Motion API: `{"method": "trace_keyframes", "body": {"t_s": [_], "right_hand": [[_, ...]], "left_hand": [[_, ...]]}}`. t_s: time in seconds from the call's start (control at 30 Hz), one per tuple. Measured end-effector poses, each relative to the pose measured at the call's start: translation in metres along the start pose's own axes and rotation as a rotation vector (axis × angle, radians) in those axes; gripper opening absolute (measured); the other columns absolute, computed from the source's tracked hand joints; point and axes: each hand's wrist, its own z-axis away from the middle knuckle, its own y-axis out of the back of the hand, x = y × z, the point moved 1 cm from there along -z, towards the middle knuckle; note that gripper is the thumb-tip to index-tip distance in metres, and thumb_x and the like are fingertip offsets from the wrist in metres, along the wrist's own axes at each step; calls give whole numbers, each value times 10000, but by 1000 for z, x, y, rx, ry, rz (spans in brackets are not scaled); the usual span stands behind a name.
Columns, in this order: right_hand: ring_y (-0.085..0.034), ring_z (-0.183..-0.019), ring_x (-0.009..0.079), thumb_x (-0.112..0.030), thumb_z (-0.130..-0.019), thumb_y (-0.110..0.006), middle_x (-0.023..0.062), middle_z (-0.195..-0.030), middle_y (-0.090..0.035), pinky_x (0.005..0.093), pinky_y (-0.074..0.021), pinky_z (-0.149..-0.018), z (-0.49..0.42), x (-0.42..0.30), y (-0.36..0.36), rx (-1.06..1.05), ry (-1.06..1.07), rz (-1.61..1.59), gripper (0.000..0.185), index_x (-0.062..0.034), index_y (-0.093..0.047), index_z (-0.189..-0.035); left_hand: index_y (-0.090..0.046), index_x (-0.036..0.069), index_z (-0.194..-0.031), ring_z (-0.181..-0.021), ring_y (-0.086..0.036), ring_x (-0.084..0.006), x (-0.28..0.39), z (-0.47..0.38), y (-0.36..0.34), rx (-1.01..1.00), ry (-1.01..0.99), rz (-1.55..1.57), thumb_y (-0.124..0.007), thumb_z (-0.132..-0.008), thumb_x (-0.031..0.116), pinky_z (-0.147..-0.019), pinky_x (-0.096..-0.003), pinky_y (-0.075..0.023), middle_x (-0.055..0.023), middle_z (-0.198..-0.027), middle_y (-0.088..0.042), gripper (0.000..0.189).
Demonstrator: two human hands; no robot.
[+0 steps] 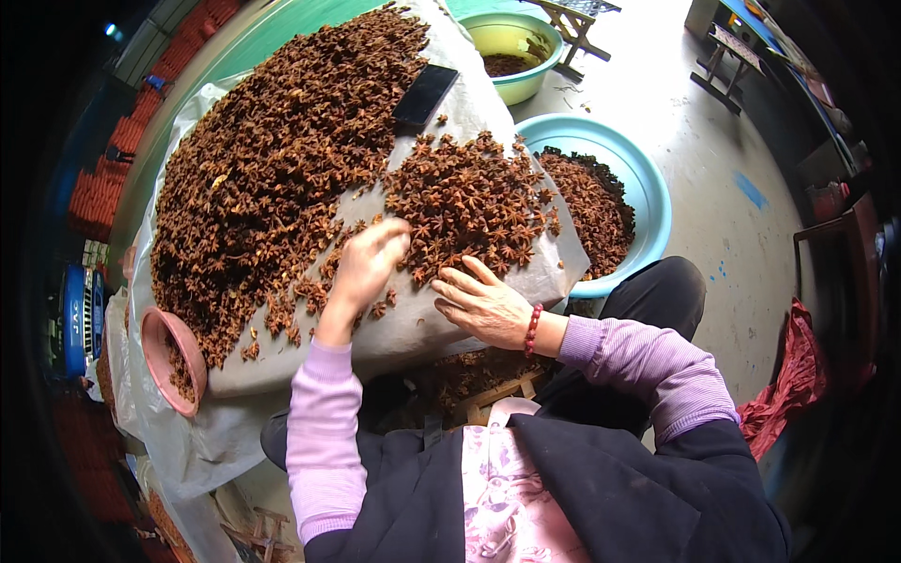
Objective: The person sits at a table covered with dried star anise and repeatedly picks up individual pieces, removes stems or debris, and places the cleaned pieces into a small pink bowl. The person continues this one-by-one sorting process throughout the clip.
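Observation:
A large pile of dried star anise [281, 155] covers much of a table draped in a pale plastic sheet [415, 331]. A smaller heap of star anise [471, 204] lies to its right. At that heap's left edge my left hand [373, 260] is blurred, its fingers curled; whether it holds a piece is not clear. My right hand [482, 302], a red bead bracelet at its wrist, rests palm down with fingers apart at the heap's near edge. A black smartphone [424, 96] lies on the sheet between the two piles.
Beside the table's right edge, a light blue basin [658, 204] holds more star anise, and a yellow-green basin [517, 32] stands behind it. A pink bowl [151, 352] tilts at the left edge. Wooden stools [725, 63] stand farther back, and red cloth [792, 380] hangs at right.

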Motion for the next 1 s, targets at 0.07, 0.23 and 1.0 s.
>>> {"method": "trace_keyframes", "body": {"t_s": [0.07, 0.23, 1.0], "right_hand": [[-493, -1156, 267, -176, -761, -593, 110, -1150, -576, 485, -326, -1082, -6, 7, 3, 86, -6, -28, 271, -52, -659, -992], [-558, -966, 243, -104, -737, -623, 76, -950, -601, 400, -432, -941, 11, 45, 24, 245, -336, -118, 170, -45, -638, -896], [-593, -913, 332, 63, -787, -523, 217, -1019, -575, 376, -512, -819, -33, 74, 29, 285, -535, -170, 386, 55, -522, -1172]], "left_hand": [[-682, 34, -1064, -859, -660, -219, -11, -33, -15, 159, -129, -128, -642, -870, 151, -790, -318, -524, -118, -991, -704, 230], [-696, 96, -914, -955, -581, -220, 36, -75, -75, 56, -599, -592, -725, -789, 155, -838, -343, -480, -52, -925, -652, 141], [-650, -1, -834, -738, -593, -132, 89, 57, -57, -535, -112, 260, -655, -875, 94, -685, -283, -476, -60, -784, -636, 103]]}}
